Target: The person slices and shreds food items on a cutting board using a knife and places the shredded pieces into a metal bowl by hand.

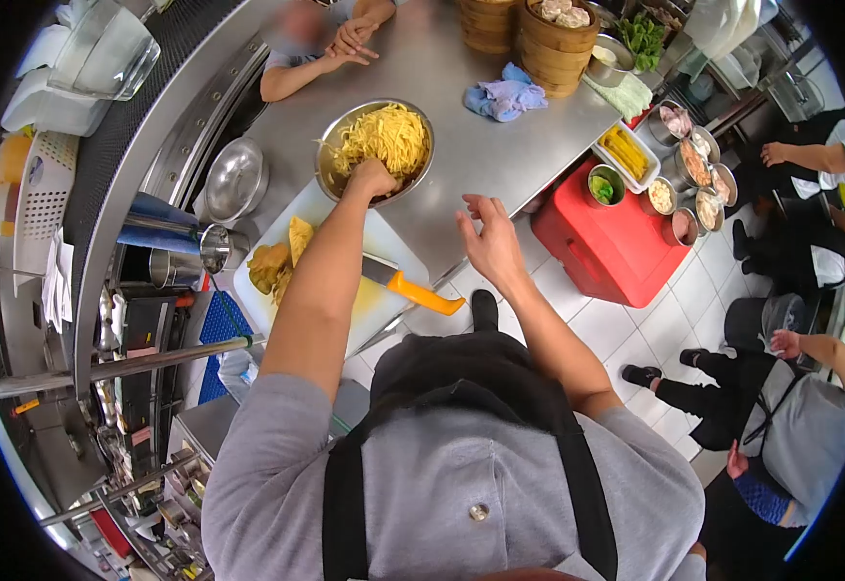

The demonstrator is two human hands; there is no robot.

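A metal bowl (428,160) on the steel table holds a heap of thin yellow shreds (388,136). My left hand (372,180) reaches into its near side, closed on some shreds, with the fingertips hidden. My right hand (493,244) hovers off the table's edge, holding nothing, its fingers apart and slightly bent. Below the bowl lies a white cutting board (393,232), partly covered by my left forearm. Yellow-brown pieces of food (272,269) rest on its left part. A knife with an orange handle (424,292) lies at the board's right side, handle jutting past the edge.
An empty metal bowl (236,179) stands left of the board. Bamboo steamers (550,68) and a blue cloth (506,94) sit toward the back right. A red box (601,237) carries several food containers. Another person's hands (353,41) rest at the table's far side; other people stand at right.
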